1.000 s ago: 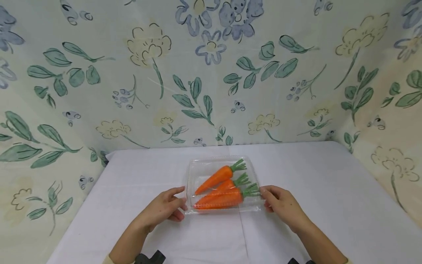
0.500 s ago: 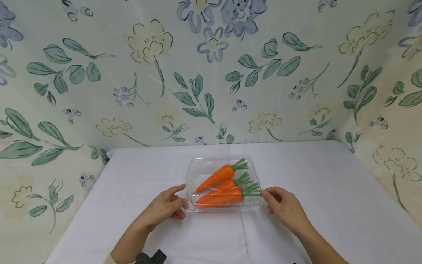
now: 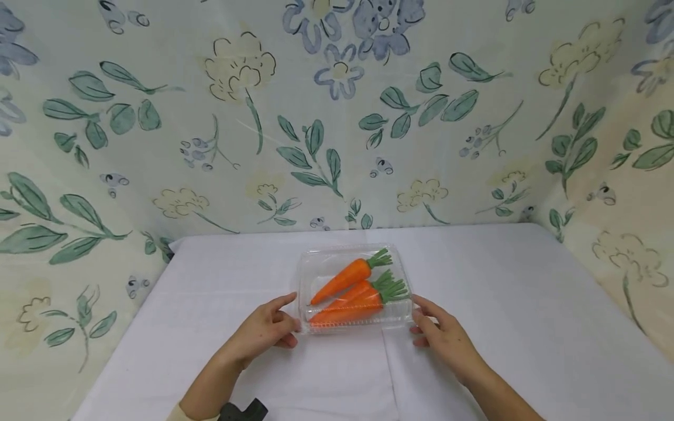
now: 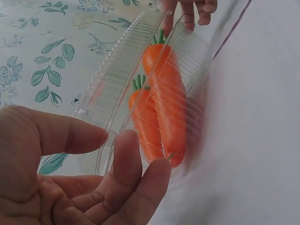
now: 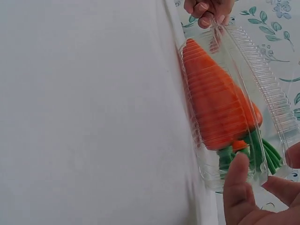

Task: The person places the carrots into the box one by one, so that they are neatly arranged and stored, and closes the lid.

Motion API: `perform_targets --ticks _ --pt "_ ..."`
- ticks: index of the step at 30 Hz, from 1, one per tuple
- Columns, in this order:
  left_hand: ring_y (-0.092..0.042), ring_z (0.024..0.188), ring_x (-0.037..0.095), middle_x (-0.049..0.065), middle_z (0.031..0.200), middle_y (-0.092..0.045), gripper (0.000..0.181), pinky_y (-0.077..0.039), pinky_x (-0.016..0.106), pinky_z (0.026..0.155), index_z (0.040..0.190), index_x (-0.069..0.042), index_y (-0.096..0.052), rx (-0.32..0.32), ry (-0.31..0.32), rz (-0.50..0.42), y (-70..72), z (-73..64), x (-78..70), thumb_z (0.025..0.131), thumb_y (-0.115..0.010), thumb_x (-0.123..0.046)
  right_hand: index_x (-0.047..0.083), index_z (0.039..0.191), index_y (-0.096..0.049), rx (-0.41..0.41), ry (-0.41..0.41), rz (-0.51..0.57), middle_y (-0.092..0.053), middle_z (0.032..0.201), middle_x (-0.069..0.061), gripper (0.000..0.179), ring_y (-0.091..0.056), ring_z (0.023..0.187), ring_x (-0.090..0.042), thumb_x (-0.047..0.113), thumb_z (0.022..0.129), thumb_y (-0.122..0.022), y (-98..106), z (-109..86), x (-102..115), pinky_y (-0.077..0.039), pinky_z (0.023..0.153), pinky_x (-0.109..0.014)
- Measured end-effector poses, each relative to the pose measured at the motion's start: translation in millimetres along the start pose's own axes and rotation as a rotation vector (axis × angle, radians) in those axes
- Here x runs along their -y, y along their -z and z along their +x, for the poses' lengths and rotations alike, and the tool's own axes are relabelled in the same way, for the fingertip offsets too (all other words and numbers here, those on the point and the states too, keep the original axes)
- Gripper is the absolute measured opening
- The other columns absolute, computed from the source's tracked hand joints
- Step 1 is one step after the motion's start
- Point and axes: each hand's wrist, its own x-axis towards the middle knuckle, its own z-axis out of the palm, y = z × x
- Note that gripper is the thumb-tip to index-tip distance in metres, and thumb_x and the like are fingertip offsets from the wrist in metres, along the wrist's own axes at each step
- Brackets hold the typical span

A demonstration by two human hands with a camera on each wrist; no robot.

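Observation:
A clear plastic clamshell container (image 3: pixel 316 263) lies on the white-covered table with three orange carrots (image 3: pixel 344 280) inside, their green tops toward the right. Its lid lies over the carrots, and the two rims run close together in the wrist views; whether they are fastened I cannot tell. My left hand (image 3: pixel 267 330) pinches the rim at the left front corner, thumb and fingers on either side of it in the left wrist view. At the right front corner, my right hand (image 3: pixel 444 336) holds the edge between thumb and fingers, beside the carrot greens (image 5: pixel 258 152).
A white cloth (image 3: pixel 210 275) covers the table. Floral fabric (image 3: pixel 326 128) hangs behind it and at both sides. A black wrist mount (image 3: pixel 244 410) shows below the left forearm.
The front carrot's greens, which reached the right edge, now lie further left inside the container. My right hand has shifted left and its fingers have spread along the edge. My left hand stays put.

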Motion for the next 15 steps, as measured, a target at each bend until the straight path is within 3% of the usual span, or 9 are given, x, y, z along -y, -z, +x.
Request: perform_targets --ticks 5,12,15 --pt "-0.069 0.075 0.017 0.015 0.099 -0.071 0.078 -0.063 0.033 0.077 0.158 0.000 -0.030 0.013 0.000 -0.023 -2.2 2.2 0.9 0.093 -0.069 -0.017 0.006 0.153 -0.040 0.011 -0.035 0.206 -0.057 0.120 -0.016 0.051 -0.069 0.098 -0.019 0.015 0.105 -0.053 -1.4 3.5 -2.3 -0.062 0.084 -0.027" --pt "-0.069 0.076 0.017 0.013 0.097 -0.070 0.077 -0.063 0.034 0.081 0.159 -0.003 -0.030 -0.007 0.012 -0.032 -3.4 1.3 -1.0 0.094 -0.068 -0.017 0.007 0.155 -0.029 0.081 -0.035 0.365 -0.053 0.119 -0.012 0.054 -0.066 0.093 -0.012 0.012 0.106 -0.048 -2.6 8.2 -1.0 -0.060 0.085 -0.022" --pt "-0.069 0.074 0.017 0.012 0.096 -0.070 0.077 -0.063 0.034 0.081 0.161 -0.005 -0.026 0.006 0.012 -0.077 -3.9 0.3 1.0 0.095 -0.066 -0.015 0.015 0.159 -0.020 0.116 -0.042 0.426 -0.051 0.116 -0.011 0.063 -0.065 0.094 -0.013 0.009 0.104 -0.050 -2.6 7.6 -1.8 -0.059 0.086 -0.023"
